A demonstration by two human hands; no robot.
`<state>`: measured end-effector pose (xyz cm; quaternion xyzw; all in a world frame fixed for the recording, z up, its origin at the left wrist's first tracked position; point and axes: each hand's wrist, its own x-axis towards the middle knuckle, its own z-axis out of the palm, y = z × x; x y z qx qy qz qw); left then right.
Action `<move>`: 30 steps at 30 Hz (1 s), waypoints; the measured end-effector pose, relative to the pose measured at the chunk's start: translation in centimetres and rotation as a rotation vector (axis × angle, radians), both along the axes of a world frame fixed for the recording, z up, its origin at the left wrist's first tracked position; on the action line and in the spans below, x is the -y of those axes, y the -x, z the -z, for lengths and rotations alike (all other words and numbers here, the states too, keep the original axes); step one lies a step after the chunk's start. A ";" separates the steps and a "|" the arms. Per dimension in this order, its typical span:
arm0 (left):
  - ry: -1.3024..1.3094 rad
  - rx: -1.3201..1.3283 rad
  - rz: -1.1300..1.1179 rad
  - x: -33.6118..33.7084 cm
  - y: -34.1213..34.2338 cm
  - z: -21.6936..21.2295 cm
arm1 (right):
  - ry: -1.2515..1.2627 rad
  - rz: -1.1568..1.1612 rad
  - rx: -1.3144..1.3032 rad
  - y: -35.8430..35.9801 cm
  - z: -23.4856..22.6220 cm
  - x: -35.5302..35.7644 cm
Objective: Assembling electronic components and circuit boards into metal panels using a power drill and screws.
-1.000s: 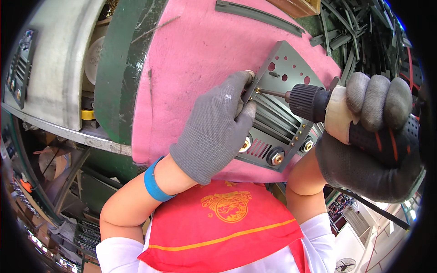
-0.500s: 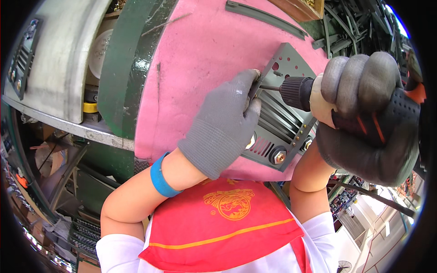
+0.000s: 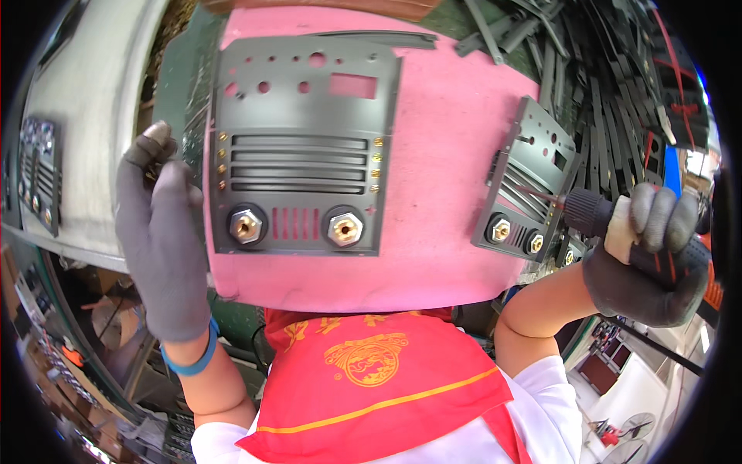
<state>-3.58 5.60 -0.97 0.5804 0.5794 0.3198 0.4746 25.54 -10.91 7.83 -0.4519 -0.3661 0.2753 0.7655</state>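
A dark grey metal panel point(image 3: 303, 120), with holes, slots, small brass fittings and two big hex-nut terminals, faces up over the pink mat point(image 3: 440, 155). Left of its edge is my left hand point(image 3: 166, 247) in a grey glove, thumb and fingers apart, with nothing visible between them. My right hand point(image 3: 653, 267), gloved too, is wrapped around a power screwdriver point(image 3: 672, 255) with a black chuck. Its thin bit points left, across a second, similar panel point(image 3: 533, 166) tilted at the mat's right side. Whether the bit touches that panel I cannot tell.
Many dark metal strips point(image 3: 603, 131) are heaped at the far right. One long strip point(image 3: 386, 36) lies behind the near panel. A pale metal surface point(image 3: 85, 131) is on the left, with another panel point(image 3: 40, 174) at its outer edge. A brown box edge point(image 3: 332, 6) shows at the back.
My left hand has let go of a panel and moved left. Two panels now show at the mat, instead of one tilted panel. The screwdriver has moved right and slightly down, and the view has shifted.
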 end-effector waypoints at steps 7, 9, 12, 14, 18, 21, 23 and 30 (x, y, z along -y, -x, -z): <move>0.871 0.658 0.520 6.0 -8.3 -1.6 | -0.036 0.091 0.037 -0.9 0.7 3.6; 0.968 0.669 0.610 7.1 -10.8 -1.1 | -0.043 -0.003 -0.084 -0.2 -0.5 3.1; 1.051 0.674 0.699 8.1 -13.4 0.2 | -0.057 0.102 -0.029 -0.1 -1.0 3.4; 1.089 0.700 0.737 8.7 -14.4 0.9 | -0.074 0.114 -0.019 0.3 -0.8 3.4; 1.077 0.752 0.588 9.6 -15.6 1.8 | -0.113 0.127 -0.014 0.1 0.0 2.5; 1.082 0.828 0.706 9.3 -14.8 3.3 | -0.140 0.122 -0.018 -0.3 -0.2 4.4; 1.138 0.866 0.638 9.5 -14.9 3.3 | -0.156 0.127 -0.012 -0.4 0.5 2.1; 1.118 0.784 0.571 9.4 -15.3 2.7 | -0.194 0.107 0.009 -0.7 0.4 3.5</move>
